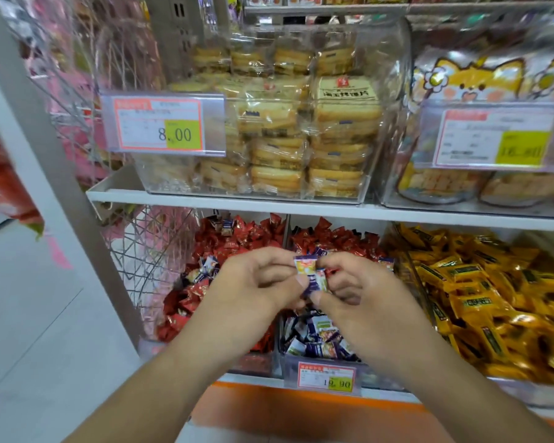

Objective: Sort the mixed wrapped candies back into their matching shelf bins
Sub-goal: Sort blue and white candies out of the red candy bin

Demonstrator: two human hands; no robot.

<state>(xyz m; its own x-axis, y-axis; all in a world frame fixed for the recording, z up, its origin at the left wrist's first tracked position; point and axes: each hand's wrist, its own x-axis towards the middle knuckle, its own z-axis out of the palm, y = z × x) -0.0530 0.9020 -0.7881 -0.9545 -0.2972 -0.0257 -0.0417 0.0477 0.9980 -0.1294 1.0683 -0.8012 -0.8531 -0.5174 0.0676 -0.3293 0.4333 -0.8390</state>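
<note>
Between my two hands, just above the lower shelf, I held a small cluster of purple-and-white wrapped candies [311,274]: my left hand [256,279] pinched the top one by its wrapper with thumb and curled fingers, and my right hand [362,289] closed round the others from the opposite side, thumb pressing up from beneath. I judged I was gathering strays into one bunch so they could go down together. Directly below sat the middle bin [320,362] with the 19.90 price tag [327,377], its front full of the same purple wrappers [314,340], so the hands were already over the matching home. Red candies [339,241] were heaped at the back of that bin, and the left bin of red candies [237,238] held a few purple strays [208,265] not yet picked out. To the right lay the yellow wrapped candies [480,298], well apart from the sorting. Above, clear tubs held packaged toast slices [301,135].
</note>
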